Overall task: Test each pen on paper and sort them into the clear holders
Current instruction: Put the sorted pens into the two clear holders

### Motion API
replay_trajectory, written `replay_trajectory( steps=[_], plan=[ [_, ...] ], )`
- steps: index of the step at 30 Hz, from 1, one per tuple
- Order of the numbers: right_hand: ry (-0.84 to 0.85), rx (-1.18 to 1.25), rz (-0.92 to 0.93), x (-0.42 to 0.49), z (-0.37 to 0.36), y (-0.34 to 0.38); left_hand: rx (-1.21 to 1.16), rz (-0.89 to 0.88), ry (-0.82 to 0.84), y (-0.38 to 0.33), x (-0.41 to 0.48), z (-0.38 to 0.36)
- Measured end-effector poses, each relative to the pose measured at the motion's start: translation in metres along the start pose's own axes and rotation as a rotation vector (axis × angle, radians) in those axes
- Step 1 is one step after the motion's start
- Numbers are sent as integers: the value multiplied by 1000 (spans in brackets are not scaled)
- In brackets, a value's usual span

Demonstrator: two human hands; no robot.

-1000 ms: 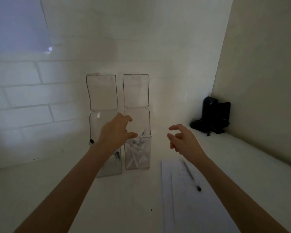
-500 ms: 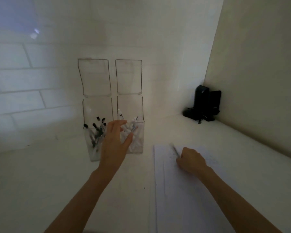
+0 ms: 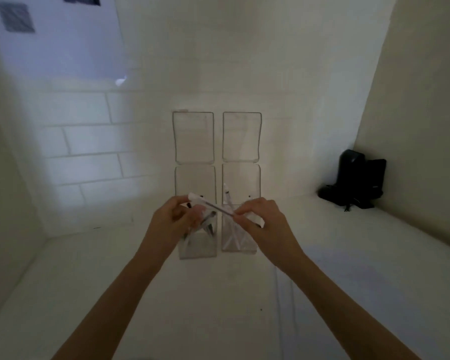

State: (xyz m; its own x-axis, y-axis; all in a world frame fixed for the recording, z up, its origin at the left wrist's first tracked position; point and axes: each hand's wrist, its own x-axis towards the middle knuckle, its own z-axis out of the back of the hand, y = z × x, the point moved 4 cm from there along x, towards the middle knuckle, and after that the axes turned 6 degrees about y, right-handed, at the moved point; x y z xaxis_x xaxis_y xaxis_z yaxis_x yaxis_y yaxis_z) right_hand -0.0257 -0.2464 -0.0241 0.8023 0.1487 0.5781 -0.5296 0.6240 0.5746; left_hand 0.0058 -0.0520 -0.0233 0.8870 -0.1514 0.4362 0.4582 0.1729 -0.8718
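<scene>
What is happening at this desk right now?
A person holds one pen up with both hands: the left hand pinches its white end, and the right hand grips the other end. Behind it, the left holder contains dark pens and the right holder contains white pens. Whether the pen is being capped or uncapped cannot be told.

1. A white counter (image 3: pixel 115 294) runs into a corner, with walls behind it and on the right.
2. Two clear holders, the left holder (image 3: pixel 198 249) and the right holder (image 3: pixel 238 244), stand side by side at the back wall.
3. Paper (image 3: pixel 335 294) lies front right.
4. A black device (image 3: pixel 353 188) sits in the far right corner.
</scene>
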Motion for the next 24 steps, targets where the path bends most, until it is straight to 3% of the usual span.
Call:
replay_trajectory(
  steps=[5, 9, 14, 17, 20, 24],
  plan=[
    [71, -61, 25, 18, -37, 17, -163, -38, -7, -9, 0, 24],
    [137, -78, 15, 24, -50, 20, -123, -58, 66, -9, 6, 33],
    [222, 13, -4, 25, -57, 17, -132, -83, -72, -4, 18, 40],
    [51, 3, -51, 22, -50, 5, -15, -226, -238, -13, 29, 49],
    [-97, 46, -127, 20, -37, -9, 110, -335, -267, -26, 47, 48],
    [-75, 4, -162, 14, -33, -25, 507, -194, -117, -11, 74, 25]
  ],
)
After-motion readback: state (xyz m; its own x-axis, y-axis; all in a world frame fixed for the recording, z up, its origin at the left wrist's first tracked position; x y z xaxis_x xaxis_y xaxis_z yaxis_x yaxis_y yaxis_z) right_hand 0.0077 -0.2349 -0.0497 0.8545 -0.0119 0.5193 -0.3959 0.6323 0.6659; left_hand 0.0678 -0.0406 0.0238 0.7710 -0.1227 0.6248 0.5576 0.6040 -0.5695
